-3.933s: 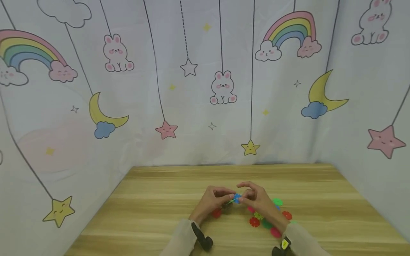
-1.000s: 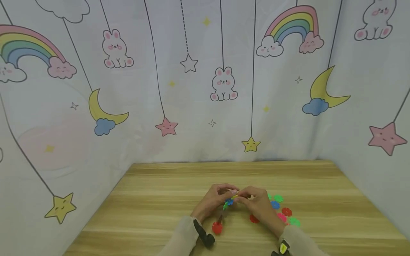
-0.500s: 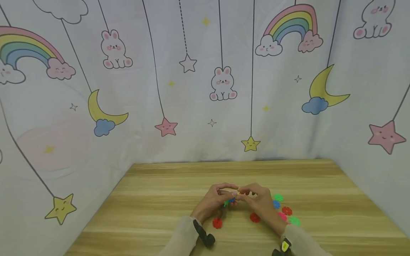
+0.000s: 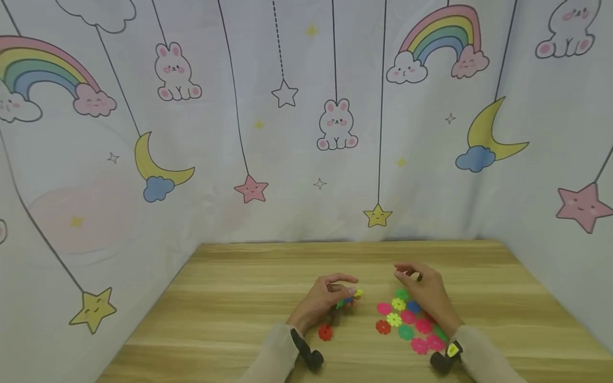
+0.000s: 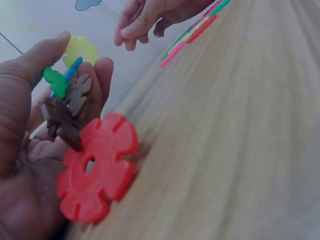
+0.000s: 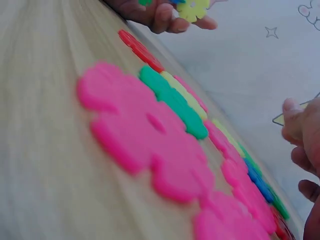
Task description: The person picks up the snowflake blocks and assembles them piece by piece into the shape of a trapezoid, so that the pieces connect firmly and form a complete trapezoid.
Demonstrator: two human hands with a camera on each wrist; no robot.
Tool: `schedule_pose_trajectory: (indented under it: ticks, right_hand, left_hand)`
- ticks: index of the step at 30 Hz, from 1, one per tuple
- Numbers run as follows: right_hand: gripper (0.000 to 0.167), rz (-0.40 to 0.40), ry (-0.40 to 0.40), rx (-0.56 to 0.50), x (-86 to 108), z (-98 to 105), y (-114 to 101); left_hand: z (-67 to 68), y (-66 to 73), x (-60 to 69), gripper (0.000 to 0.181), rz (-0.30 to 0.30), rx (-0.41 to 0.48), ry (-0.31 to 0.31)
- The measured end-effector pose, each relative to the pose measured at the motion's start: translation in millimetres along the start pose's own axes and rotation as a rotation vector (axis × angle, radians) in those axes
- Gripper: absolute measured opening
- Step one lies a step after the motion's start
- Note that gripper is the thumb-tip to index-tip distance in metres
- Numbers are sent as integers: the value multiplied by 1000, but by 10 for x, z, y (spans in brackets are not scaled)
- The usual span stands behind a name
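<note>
The left hand (image 4: 322, 299) holds a chain of joined notched discs between thumb and fingers. In the left wrist view the chain runs from a red disc (image 5: 120, 175) through brown pieces (image 5: 77, 97), a green one (image 5: 58, 83) and a blue one (image 5: 74, 68) to a yellow disc (image 5: 81, 49) by the fingertips. The right hand (image 4: 428, 290) hovers above the far side of the loose discs, fingers relaxed and slightly bent, holding nothing. Under and beside it lie loose pink (image 4: 420, 346), yellow (image 4: 394, 319), green (image 4: 405, 332), red (image 4: 383, 326) and blue discs.
The wooden table (image 4: 239, 276) carries the loose discs, spread to the right of the left hand. A white curtain (image 4: 287, 213) printed with rabbits, stars, moons and rainbows stands behind and at both sides of the table.
The right hand has let go of the yellow disc and moved right, away from the left hand, uncovering more loose discs. The left hand has stayed nearly in place, and the yellow disc now sits on its chain.
</note>
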State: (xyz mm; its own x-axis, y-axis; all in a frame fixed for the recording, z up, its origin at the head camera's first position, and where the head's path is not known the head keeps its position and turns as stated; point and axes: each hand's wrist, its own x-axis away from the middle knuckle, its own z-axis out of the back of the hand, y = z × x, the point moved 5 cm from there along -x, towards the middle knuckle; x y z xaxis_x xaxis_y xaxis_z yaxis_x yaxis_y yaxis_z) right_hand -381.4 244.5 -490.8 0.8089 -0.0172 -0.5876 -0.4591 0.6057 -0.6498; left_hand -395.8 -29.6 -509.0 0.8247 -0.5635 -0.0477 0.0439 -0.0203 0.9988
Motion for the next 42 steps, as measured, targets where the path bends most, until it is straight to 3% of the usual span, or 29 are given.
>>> schedule_pose_trajectory:
  ticks: [12, 17, 28, 36, 42]
  right_hand:
    - [23, -110, -317, 83, 75, 27, 97]
    - [27, -121, -383, 60, 79, 6, 116]
    - [35, -129, -364, 33, 89, -6, 142]
    - [30, -135, -283, -22, 87, 23, 80]
    - [19, -35, -184, -96, 95, -17, -101]
  left_hand:
    - [8, -4, 3, 48, 14, -20, -7]
    - [3, 3, -4, 48, 13, 0, -14]
    - [-20, 12, 21, 46, 22, -5, -34]
    - [-12, -19, 9, 46, 23, -13, -37]
    - [-12, -18, 7, 45, 22, -22, -27]
